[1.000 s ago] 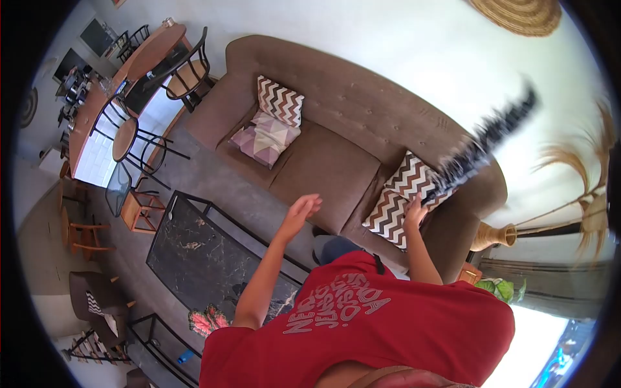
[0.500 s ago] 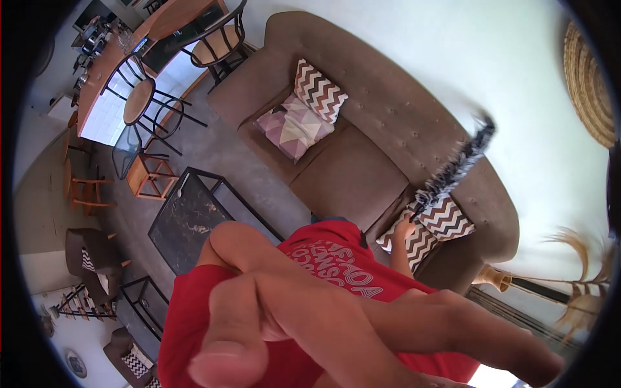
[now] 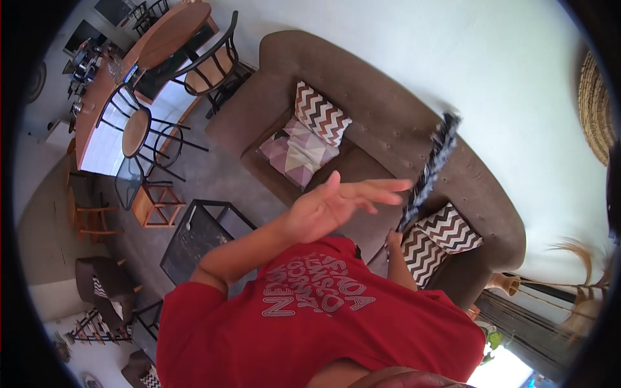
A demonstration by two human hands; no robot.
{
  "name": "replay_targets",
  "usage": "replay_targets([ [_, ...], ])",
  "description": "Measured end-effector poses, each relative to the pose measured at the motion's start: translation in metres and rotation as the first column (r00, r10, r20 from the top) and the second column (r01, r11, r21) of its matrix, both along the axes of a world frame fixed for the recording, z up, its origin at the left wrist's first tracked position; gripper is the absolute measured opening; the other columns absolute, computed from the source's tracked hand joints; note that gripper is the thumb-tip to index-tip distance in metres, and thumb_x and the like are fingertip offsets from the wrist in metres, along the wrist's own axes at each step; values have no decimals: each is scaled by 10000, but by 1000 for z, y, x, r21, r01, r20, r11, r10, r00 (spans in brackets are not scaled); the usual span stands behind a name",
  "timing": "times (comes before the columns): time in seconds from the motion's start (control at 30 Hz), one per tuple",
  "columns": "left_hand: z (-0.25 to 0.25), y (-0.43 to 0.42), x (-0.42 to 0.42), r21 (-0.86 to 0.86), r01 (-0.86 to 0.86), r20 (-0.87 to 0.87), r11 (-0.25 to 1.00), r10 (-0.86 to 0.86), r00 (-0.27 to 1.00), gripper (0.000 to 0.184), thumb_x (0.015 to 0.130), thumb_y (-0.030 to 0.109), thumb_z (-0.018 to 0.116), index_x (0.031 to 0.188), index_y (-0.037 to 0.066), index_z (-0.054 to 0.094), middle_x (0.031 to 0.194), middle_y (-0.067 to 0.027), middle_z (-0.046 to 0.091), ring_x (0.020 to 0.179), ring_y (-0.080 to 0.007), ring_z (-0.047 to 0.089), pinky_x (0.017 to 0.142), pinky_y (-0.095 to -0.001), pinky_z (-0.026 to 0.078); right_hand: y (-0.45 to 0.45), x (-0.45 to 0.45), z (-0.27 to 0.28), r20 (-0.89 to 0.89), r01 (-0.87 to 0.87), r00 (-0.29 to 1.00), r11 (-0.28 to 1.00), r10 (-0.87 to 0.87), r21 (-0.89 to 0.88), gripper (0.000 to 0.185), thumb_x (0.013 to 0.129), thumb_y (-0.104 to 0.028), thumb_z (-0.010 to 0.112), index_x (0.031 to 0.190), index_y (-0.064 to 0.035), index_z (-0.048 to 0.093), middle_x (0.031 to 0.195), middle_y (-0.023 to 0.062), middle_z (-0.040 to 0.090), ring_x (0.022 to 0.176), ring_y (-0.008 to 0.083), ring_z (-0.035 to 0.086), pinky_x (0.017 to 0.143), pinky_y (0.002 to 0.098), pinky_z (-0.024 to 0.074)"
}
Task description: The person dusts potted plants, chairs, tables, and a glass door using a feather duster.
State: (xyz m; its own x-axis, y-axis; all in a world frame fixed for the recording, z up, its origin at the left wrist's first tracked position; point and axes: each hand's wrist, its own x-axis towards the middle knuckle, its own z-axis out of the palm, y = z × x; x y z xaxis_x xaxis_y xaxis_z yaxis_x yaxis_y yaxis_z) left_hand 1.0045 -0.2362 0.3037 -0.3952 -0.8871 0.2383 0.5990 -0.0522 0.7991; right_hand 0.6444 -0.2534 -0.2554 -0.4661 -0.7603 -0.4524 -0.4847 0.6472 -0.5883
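My left hand (image 3: 339, 205) is raised in front of my chest, fingers spread, with nothing in it. My right hand (image 3: 393, 240) is closed around the handle end of a fluffy black-and-grey duster (image 3: 430, 169). The duster points up and slightly right, in front of the backrest of the brown sofa (image 3: 381, 100). Just right of my right hand lie two zigzag cushions (image 3: 451, 227) at the sofa's right end. Another zigzag cushion (image 3: 321, 115) and a pink-and-cream patterned cushion (image 3: 299, 152) rest on its left part.
A dark, black-framed table (image 3: 194, 242) stands left of my body. Farther left are a wooden stool (image 3: 157, 207), bar chairs (image 3: 136, 132) and a wooden counter (image 3: 97, 116). A woven vase (image 3: 503, 283) with dried stems stands beyond the sofa's right end.
My left arm has moved from across my body to a raised position with its hand spread. The duster has swung left and now stands more upright, still in my right hand.
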Motion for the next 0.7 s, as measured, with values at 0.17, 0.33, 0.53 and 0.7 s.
replay_targets([
  [0.17,-141,22,94,229,-255,428,939,138,893,446,1021,332,370,994,5,672,1259,-112,582,1091,-194,541,935,-315,383,-15,84,116,30,182,982,887,-188,-424,439,940,-389,565,691,-30,523,522,44,474,415,150,452,391,319,350],
  [0.33,-225,62,204,348,-439,549,828,200,812,324,962,218,523,716,26,612,1199,-99,604,1019,-172,575,883,-311,424,-120,184,348,730,579,621,460,287,-673,427,1028,-331,390,654,-147,298,497,-20,283,420,95,226,408,266,175],
  [0.53,-247,110,318,457,-565,539,687,292,791,161,939,238,570,990,89,602,1172,-44,602,1010,-145,581,838,-284,417,-174,313,451,391,394,792,96,468,-914,443,1015,-264,400,609,-122,294,515,0,300,471,109,278,449,277,225],
  [0.7,-259,156,418,498,-660,575,563,356,737,260,955,309,525,1119,115,579,1164,-23,606,1013,-147,585,848,-294,414,-121,365,160,100,55,995,901,-13,-430,431,931,-374,565,884,51,616,797,191,619,796,275,591,749,412,467],
])
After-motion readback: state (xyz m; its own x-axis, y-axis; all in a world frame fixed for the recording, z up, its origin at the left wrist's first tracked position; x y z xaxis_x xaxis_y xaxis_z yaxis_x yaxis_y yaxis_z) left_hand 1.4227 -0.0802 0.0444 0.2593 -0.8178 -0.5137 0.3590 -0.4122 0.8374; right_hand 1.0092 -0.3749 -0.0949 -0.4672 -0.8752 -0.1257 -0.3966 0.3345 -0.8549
